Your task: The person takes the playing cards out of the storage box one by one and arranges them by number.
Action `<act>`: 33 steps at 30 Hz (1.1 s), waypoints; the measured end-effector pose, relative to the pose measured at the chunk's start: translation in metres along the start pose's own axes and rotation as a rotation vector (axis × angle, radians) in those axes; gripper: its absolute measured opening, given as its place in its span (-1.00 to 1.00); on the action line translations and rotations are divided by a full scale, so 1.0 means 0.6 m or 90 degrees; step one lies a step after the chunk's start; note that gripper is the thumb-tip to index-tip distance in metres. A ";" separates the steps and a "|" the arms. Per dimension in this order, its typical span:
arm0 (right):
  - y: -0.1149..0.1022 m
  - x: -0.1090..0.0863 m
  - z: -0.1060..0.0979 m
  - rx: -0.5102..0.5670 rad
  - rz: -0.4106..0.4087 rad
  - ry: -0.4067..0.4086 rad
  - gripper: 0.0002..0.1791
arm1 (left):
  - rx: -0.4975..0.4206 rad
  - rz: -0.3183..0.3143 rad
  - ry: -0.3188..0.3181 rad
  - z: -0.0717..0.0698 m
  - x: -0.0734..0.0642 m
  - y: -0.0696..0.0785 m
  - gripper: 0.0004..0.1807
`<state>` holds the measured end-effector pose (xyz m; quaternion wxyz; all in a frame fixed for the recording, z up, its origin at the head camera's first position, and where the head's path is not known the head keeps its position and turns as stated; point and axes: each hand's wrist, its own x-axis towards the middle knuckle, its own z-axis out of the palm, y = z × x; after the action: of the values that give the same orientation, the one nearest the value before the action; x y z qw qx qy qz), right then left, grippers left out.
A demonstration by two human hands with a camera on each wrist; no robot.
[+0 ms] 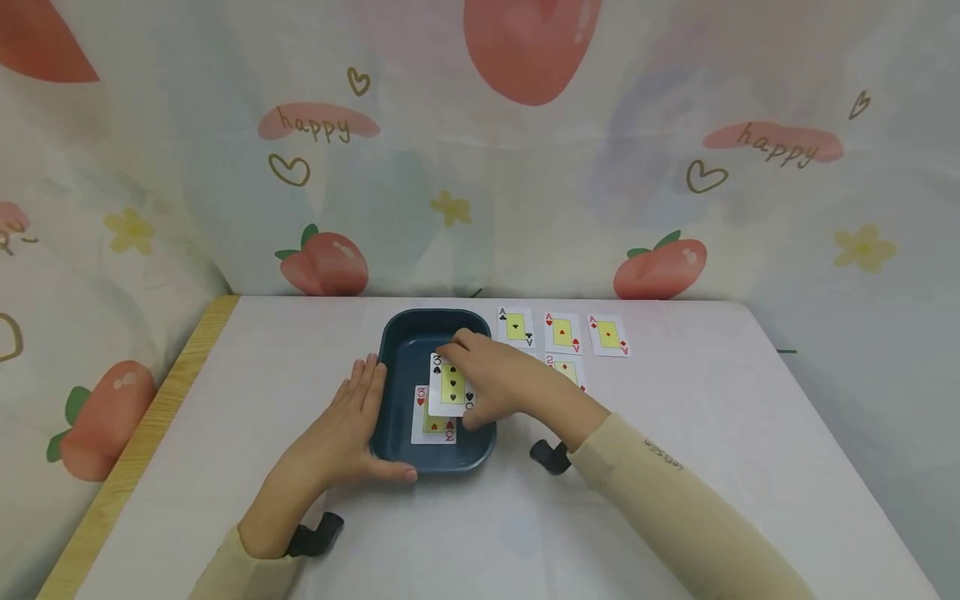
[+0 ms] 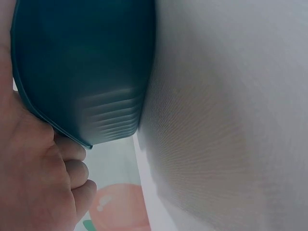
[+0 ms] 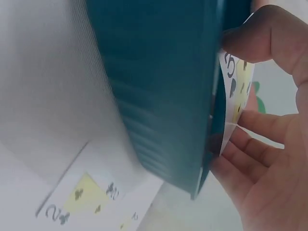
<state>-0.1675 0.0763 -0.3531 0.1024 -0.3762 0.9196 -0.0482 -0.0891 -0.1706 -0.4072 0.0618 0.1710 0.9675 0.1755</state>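
A three of spades playing card is held by my right hand, its thumb and fingers pinching the edges over the dark blue tray. In the right wrist view the card bends slightly between thumb and fingers beside the tray's rim. Beneath it a red heart card lies in the near part of the tray, partly covered by the held one. My left hand rests against the tray's left side, fingers straight along the rim and thumb stretched out at the near left corner.
Right of the tray lie an ace of clubs, an ace of hearts and an ace of diamonds. A red two is partly behind my right forearm. The right wrist view shows a two of clubs near the tray.
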 end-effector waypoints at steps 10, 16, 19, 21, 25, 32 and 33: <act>0.025 -0.037 -0.012 0.010 0.045 0.021 0.06 | -0.001 -0.004 0.002 0.000 0.000 0.003 0.66; 0.039 -0.058 -0.008 0.025 0.064 0.030 0.07 | -0.005 -0.001 0.010 0.001 -0.001 0.002 0.66; 0.044 -0.070 -0.006 0.032 0.072 0.033 0.05 | -0.005 -0.003 0.006 0.000 -0.002 0.002 0.66; 0.046 -0.081 -0.004 0.036 0.080 0.035 0.04 | -0.010 0.001 0.005 0.000 -0.002 0.002 0.66; 0.051 -0.104 0.001 0.057 0.107 0.040 0.03 | -0.011 0.003 -0.005 0.001 -0.002 0.001 0.66; 0.059 -0.141 0.025 0.109 0.143 0.056 0.00 | -0.014 -0.002 -0.011 -0.001 -0.001 0.003 0.67; 0.061 -0.146 0.031 0.113 0.148 0.056 -0.01 | -0.015 0.000 -0.011 0.000 -0.001 0.004 0.67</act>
<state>-0.1271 0.1635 -0.3639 0.0998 -0.2539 0.9528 -0.1335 -0.0879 -0.1688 -0.4061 0.0723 0.1715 0.9649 0.1850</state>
